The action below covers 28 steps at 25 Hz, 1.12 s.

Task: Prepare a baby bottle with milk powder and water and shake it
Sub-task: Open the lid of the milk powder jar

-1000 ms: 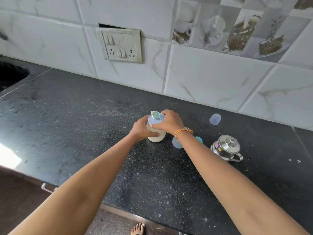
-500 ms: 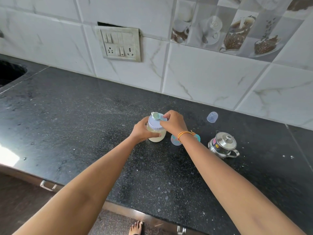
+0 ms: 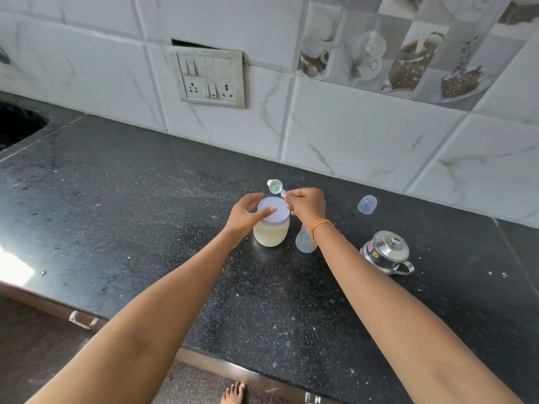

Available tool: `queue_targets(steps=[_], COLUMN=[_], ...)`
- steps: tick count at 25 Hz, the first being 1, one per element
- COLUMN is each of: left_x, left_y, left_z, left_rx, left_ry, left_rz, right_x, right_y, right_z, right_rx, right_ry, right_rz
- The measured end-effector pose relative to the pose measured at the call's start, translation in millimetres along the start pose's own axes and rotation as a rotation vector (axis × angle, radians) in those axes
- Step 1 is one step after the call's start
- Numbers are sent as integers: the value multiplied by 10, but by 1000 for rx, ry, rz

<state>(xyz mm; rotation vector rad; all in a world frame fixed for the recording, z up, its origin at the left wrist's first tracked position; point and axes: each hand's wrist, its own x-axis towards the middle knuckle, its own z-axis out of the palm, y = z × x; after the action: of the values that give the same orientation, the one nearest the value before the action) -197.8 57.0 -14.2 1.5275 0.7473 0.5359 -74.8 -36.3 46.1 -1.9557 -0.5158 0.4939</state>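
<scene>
The baby bottle (image 3: 304, 242) is stood on the desk (image 3: 116, 205) beside the lidded powder jar (image 3: 271, 225), over which the left hand (image 3: 246, 215) is spread; the scoop (image 3: 275, 186) is pinched by the right hand (image 3: 306, 206).

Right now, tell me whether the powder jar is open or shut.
Shut. The pale lid sits flat across the top of the powder jar, with the left hand touching the lid's top.

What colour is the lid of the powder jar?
Pale lilac; the lid shows best in the head view, on the jar.
</scene>
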Motion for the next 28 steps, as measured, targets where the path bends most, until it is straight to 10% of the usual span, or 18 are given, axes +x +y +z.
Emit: queue_targets(steps=[6,18,28], left_x=[44,127,-16], left_y=[365,94,-69], left_z=[80,-76,-111], left_rx=[-118,86,87], left_ry=[107,249,147], left_rz=[7,-221,-156], right_x=[-115,-70,-39], right_y=[-251,-35,-3], right_z=[178,50,67], right_rx=[510,-495,-582], right_ry=[-238,-226,-331], right_rz=[242,-236,-226])
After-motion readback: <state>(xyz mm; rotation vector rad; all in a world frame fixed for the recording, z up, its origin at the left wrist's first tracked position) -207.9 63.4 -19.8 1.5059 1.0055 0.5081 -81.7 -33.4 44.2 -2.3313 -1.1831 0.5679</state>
